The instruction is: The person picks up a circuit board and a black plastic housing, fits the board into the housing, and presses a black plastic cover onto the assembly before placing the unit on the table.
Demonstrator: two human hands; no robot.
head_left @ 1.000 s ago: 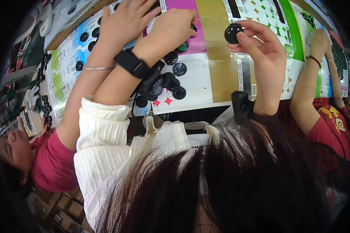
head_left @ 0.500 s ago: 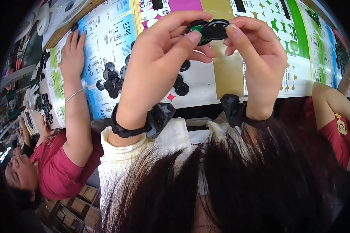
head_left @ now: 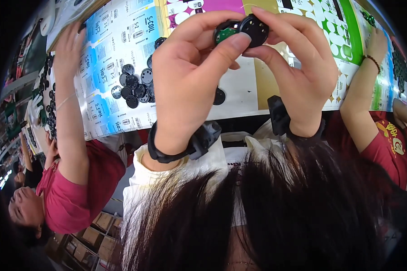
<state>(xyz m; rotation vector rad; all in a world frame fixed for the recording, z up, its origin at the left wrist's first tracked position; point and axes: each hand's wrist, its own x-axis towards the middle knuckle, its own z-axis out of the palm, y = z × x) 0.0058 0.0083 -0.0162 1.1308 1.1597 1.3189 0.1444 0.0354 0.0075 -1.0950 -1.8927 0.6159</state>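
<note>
Above the table's printed sheets, my left hand (head_left: 183,79) pinches a round black housing with a green circuit board (head_left: 224,35) showing inside. My right hand (head_left: 303,72) grips a black disc with small holes (head_left: 257,29) between thumb and fingers. The disc is tilted up against the right side of the housing, and my left thumb tip touches its lower edge. Whether the two parts are joined, I cannot tell. A loose pile of black round parts (head_left: 132,82) lies left of my left hand, partly hidden by it. One more black round part (head_left: 219,96) sits just right of my left wrist.
Printed cardboard sheets (head_left: 117,49) cover the table. A co-worker's arm (head_left: 70,117) reaches over it at the left, and another co-worker's arm (head_left: 364,86) at the right. A green part (head_left: 369,18) lies at the far right. Shelves with boxes (head_left: 92,237) stand below left.
The disc has tipped up, showing its holed face, and my right fingers have moved over its top. The left co-worker's arm shifted left; the right co-worker's arm now reaches over the table.
</note>
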